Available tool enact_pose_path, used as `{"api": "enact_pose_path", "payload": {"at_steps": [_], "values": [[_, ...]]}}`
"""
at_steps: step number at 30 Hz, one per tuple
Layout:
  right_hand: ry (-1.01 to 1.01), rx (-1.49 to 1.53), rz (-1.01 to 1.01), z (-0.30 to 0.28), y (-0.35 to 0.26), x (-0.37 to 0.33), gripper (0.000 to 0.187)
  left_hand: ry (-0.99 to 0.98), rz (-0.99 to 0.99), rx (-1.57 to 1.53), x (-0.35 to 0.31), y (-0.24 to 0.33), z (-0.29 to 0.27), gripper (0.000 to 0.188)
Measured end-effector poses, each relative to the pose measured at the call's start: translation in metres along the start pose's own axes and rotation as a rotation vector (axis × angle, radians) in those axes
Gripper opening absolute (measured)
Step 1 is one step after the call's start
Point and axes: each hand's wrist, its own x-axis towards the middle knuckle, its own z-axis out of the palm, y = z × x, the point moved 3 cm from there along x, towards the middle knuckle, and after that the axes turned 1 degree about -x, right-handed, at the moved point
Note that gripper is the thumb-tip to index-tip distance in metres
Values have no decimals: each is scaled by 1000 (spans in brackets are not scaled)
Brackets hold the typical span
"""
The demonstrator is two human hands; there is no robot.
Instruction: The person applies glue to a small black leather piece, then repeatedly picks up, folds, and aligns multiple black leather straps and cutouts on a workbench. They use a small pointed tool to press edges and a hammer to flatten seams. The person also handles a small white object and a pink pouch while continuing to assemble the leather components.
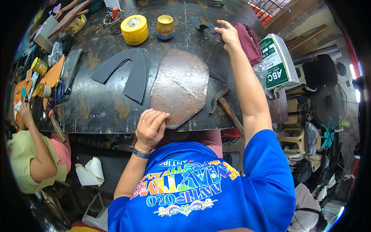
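Note:
My right hand (pixel 228 35) reaches to the far side of the table, its fingertips at the end of a small, curved dark grey sheet piece (pixel 199 24); they appear to pinch its edge. My left hand (pixel 150 127), with a ring and a wristwatch, rests with curled fingers at the near left edge of a worn brown board (pixel 179 89). Whatever may lie under those fingers is hidden. Left of the board lies a dark grey, arch-shaped cut piece (pixel 137 73). A hammer (pixel 228 108) lies to the board's right, beside another dark sheet piece (pixel 218 63).
On the black table (pixel 81 112) stand a yellow tub (pixel 134 31) and a smaller yellow jar (pixel 165 28). A maroon pouch (pixel 247 42) and a white-and-green box (pixel 275 62) line the right side. At far left, another person's hand (pixel 26 114) is near orange sheets (pixel 54 75).

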Motion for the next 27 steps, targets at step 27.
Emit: {"api": "enact_pose_path", "payload": {"at_steps": [27], "values": [[100, 181, -49, -64, 4, -32, 26, 20, 25, 2, -5, -5, 2, 24]]}}
